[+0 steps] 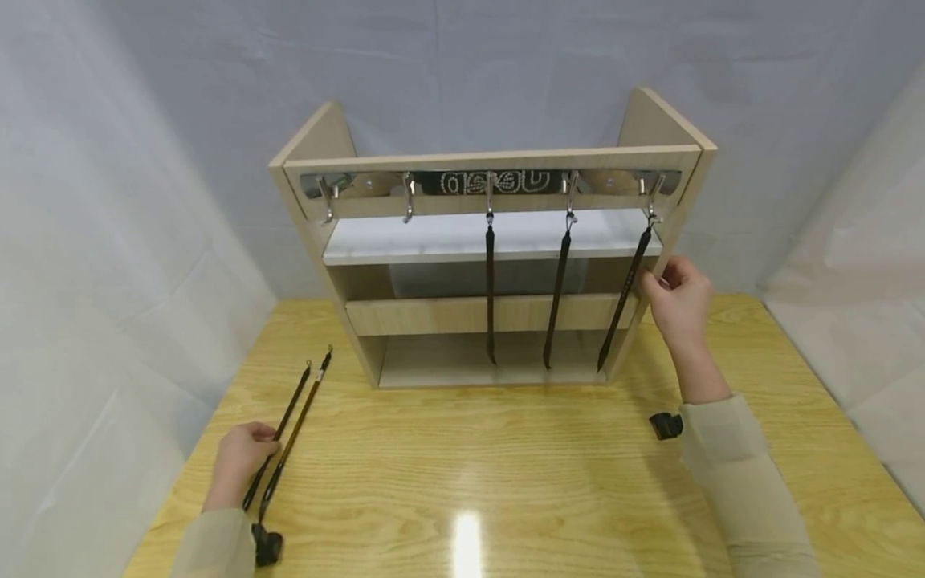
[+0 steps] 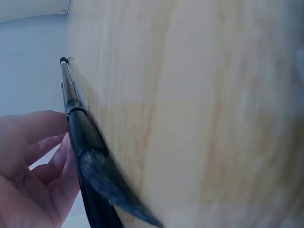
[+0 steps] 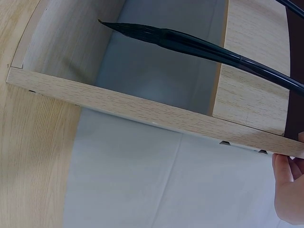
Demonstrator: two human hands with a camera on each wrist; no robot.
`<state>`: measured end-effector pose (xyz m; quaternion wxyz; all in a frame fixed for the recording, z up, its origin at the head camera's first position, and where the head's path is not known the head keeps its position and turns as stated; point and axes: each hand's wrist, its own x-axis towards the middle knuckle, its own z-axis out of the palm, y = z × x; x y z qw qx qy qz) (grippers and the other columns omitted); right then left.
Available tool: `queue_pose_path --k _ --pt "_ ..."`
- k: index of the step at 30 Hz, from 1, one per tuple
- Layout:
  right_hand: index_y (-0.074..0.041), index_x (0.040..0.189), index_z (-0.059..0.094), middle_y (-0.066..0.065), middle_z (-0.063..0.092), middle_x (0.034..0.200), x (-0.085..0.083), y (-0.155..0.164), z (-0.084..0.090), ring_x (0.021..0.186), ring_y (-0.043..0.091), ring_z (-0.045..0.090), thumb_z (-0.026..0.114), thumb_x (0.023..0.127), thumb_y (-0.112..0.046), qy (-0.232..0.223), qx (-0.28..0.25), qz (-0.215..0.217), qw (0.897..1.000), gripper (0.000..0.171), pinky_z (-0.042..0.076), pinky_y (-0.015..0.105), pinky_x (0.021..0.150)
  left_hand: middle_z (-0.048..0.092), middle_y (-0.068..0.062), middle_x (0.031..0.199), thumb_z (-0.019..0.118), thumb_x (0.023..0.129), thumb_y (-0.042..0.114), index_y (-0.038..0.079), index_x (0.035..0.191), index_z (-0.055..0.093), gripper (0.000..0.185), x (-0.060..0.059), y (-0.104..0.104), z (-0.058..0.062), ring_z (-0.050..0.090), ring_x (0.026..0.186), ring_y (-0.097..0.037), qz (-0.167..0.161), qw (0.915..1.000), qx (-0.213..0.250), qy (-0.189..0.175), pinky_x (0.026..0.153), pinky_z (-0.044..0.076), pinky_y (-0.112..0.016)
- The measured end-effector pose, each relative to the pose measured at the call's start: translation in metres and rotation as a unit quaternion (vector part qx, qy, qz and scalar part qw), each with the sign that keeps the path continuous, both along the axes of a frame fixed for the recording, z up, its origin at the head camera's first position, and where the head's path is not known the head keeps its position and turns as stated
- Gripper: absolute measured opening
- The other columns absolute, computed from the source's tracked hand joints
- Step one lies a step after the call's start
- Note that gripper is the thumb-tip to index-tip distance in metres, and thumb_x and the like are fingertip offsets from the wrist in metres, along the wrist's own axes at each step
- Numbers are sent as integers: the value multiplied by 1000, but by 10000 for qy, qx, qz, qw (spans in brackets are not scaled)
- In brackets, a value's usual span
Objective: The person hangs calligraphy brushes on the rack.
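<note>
At the left of the table, my left hand [image 1: 244, 457] pinches a dark writing brush [image 1: 292, 401] by its lower half. A second, browner brush [image 1: 311, 399] lies close along its right side. The left wrist view shows a bristle tip [image 2: 111, 180] in front of the fingers. My right hand [image 1: 681, 301] grips the right side panel of a small wooden shelf unit [image 1: 426, 317], thumb at its front edge. Three brushes hang by loops from hooks on the unit: one at the middle [image 1: 491, 281], another [image 1: 559, 297] to its right, and a slanted one [image 1: 625, 297] nearest the right hand.
A shiny hook rail [image 1: 370, 185] with several metal hooks crosses the unit's upper front. The unit stands at the back of a wood-grain table [image 1: 433, 466]. Pale sheeting [image 1: 144, 241] surrounds the table. Dark wrist cameras [image 1: 666, 425] sit at both sleeves.
</note>
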<state>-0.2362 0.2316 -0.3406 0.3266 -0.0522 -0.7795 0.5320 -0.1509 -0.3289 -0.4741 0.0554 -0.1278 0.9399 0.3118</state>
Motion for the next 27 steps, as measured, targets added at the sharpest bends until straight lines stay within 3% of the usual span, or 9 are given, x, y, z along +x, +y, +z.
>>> queue_pose_path --k 7,16,27 --pt "9 91 60 -6 55 72 1 0 0 77 7 58 59 78 -4 -72 13 -53 10000 19 47 15 71 56 -28 93 58 80 6 -16 100 53 30 0 0 0 54 81 -37 -39 10000 -16 49 65 46 -44" --pt "9 90 60 -12 51 70 -1 0 0 70 -3 53 59 77 -4 -41 11 -49 10000 19 46 12 68 57 -28 90 58 78 4 -16 97 54 27 1 0 1 54 80 -38 -67 9997 -56 217 65 46 -45" --pt "9 92 61 -8 53 72 2 -1 2 74 1 55 59 78 -5 -83 -17 -22 10000 20 47 14 69 58 -27 88 57 78 5 -16 97 55 28 3 1 7 54 77 -37 -31 9997 -111 224 63 46 -44"
